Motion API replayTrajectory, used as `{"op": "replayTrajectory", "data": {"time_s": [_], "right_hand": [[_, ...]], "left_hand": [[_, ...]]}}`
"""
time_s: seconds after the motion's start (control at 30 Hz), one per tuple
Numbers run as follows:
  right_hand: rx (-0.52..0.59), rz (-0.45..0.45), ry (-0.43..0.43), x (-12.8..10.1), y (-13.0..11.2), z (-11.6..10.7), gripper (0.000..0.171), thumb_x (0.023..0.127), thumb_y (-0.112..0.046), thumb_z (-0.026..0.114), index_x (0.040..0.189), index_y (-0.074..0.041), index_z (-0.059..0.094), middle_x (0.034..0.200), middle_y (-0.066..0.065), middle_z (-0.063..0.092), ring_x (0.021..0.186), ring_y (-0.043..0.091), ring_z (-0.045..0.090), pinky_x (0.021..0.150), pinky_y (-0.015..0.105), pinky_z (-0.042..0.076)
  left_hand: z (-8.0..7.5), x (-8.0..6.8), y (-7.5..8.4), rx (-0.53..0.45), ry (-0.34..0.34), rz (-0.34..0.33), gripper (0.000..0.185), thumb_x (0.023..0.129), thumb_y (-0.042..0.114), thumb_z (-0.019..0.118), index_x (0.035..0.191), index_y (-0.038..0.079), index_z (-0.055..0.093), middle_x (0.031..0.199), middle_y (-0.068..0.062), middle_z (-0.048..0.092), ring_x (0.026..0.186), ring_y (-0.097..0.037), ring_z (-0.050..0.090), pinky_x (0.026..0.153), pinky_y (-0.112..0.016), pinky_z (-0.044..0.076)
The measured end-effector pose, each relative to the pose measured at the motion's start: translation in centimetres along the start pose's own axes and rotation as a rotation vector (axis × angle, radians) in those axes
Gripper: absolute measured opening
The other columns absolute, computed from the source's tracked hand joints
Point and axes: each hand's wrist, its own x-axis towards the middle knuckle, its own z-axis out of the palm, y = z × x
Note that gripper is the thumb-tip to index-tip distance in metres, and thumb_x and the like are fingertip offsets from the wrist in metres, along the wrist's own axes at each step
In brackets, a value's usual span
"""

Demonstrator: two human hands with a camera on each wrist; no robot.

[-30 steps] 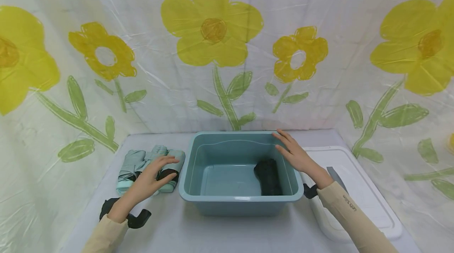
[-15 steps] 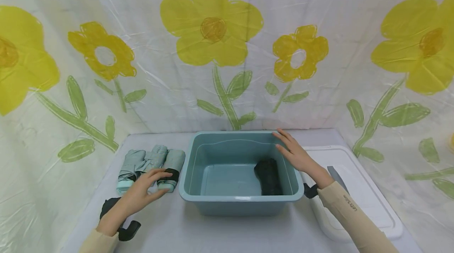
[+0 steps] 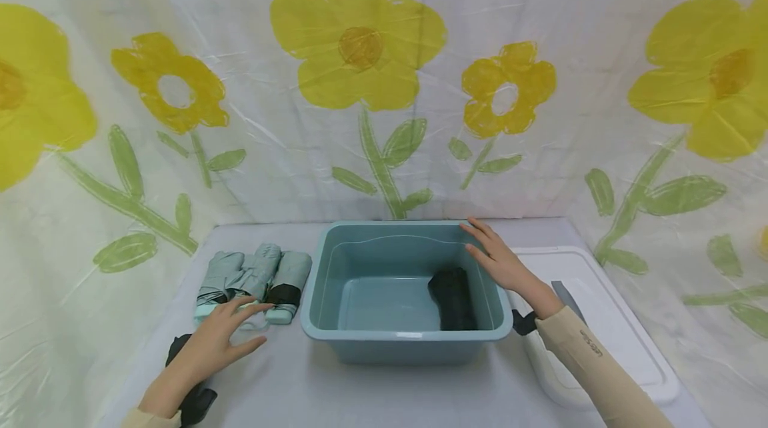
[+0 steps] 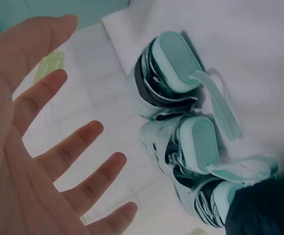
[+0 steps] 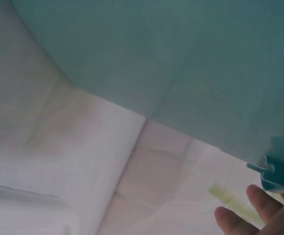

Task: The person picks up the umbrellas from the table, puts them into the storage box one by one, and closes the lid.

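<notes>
My left hand [image 3: 210,341] hovers with spread fingers in front of three folded pale teal umbrellas. It touches none of them. The nearest to the bin, a rolled umbrella [image 3: 293,275], has a black band; the middle umbrella [image 3: 261,271] and outer umbrella [image 3: 221,275] lie against it. Their teal handle ends and strap loops [image 4: 225,112] show in the left wrist view. My right hand [image 3: 504,267] rests on the right rim of a teal plastic bin [image 3: 402,336], fingers extended; in the right wrist view some fingertips lie outside it. Inside lies a black folded umbrella [image 3: 453,298].
A dark fabric bundle [image 3: 177,347], partly hidden, lies left of my left hand. A white lid [image 3: 624,341] with a grey strip [image 3: 567,301] lies right of the bin. A flowered curtain [image 3: 264,148] hangs behind the white-covered table.
My left hand has drawn back toward the lower left, away from the umbrellas, uncovering more of them. My right hand and the bin have stayed in place.
</notes>
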Motion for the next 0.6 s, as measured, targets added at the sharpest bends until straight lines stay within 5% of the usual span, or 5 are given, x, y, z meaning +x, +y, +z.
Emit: {"op": "replayTrajectory", "data": {"time_s": [0.43, 0.6], "right_hand": [[0.009, 0.001, 0.008, -0.1, 0.2, 0.0, 0.050, 0.100, -0.026, 0.041, 0.146, -0.010, 0.028, 0.153, 0.014, 0.014, 0.139, 0.038, 0.014, 0.105, 0.062, 0.018], [0.012, -0.003, 0.013, 0.0, 0.2, 0.1, 0.051, 0.100, -0.030, 0.040, 0.146, -0.010, 0.029, 0.154, 0.013, 0.015, 0.139, 0.038, 0.014, 0.105, 0.062, 0.018]], "left_hand": [[-0.3, -1.6, -1.4, 0.081, -0.066, -0.144, 0.057, 0.074, 0.046, 0.073, 0.124, 0.024, 0.057, 0.134, -0.020, 0.041, 0.110, -0.054, 0.041, 0.069, -0.069, 0.039], [-0.1, -2.2, -2.4, 0.133, -0.018, -0.154, 0.057, 0.073, 0.044, 0.075, 0.123, 0.024, 0.056, 0.132, -0.022, 0.041, 0.106, -0.056, 0.041, 0.071, -0.069, 0.038]]}}
